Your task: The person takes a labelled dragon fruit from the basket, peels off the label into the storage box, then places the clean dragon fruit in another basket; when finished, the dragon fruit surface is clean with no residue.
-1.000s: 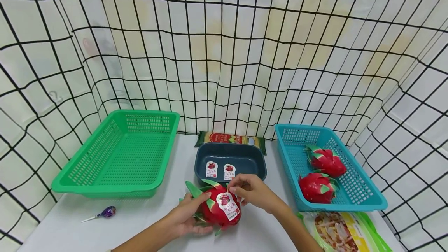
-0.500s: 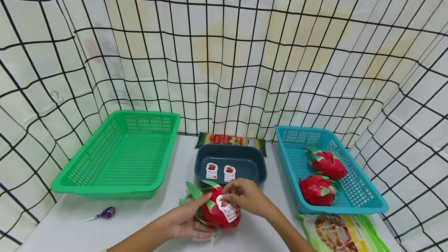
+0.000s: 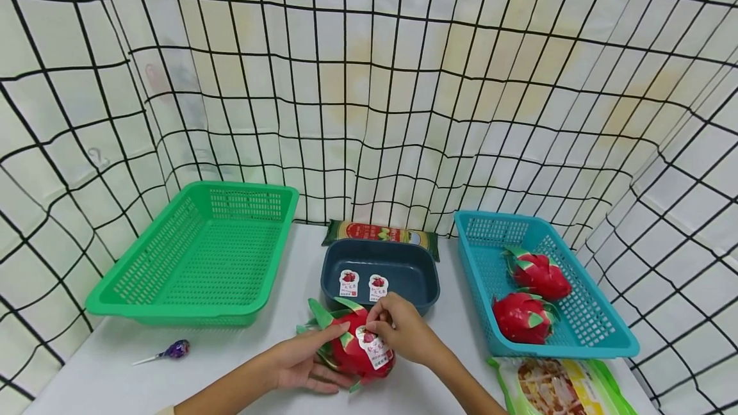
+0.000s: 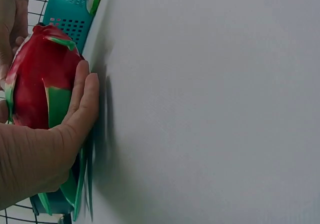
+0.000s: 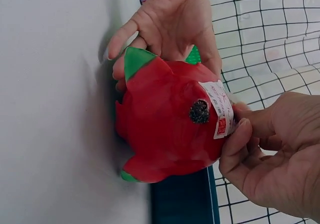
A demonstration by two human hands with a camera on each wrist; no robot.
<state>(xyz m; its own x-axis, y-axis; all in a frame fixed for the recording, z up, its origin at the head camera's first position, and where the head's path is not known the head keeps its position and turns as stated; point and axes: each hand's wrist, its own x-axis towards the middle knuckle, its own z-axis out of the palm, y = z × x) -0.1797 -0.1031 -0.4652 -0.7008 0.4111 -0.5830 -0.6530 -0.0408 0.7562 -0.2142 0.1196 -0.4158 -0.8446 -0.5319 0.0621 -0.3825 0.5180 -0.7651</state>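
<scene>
A red dragon fruit with green-tipped scales (image 3: 348,358) is low over the white tabletop. My left hand (image 3: 296,360) grips it at its leafy end, thumb on top and fingers along the lower side, as the left wrist view (image 4: 50,146) also shows. A white fruit sticker (image 3: 376,352) lies on the upper side of the fruit. The curled thumb and forefinger of my right hand (image 3: 406,330) pinch at the sticker's upper edge. In the right wrist view those fingertips overlap the label (image 5: 220,106). Two more stickers (image 3: 348,283) lie in the dark blue tray (image 3: 426,274) just beyond.
A green basket (image 3: 225,255) stands at the left, and a lollipop (image 3: 175,349) lies before it. At the right, a blue basket (image 3: 594,344) holds two dragon fruits (image 3: 521,317). Food packages lie below it (image 3: 553,386) and behind the tray (image 3: 375,232). Black wire mesh surrounds the table.
My right hand has moved left, from the far edge of the fruit onto the sticker's upper part. My left hand keeps its hold on the fruit.
</scene>
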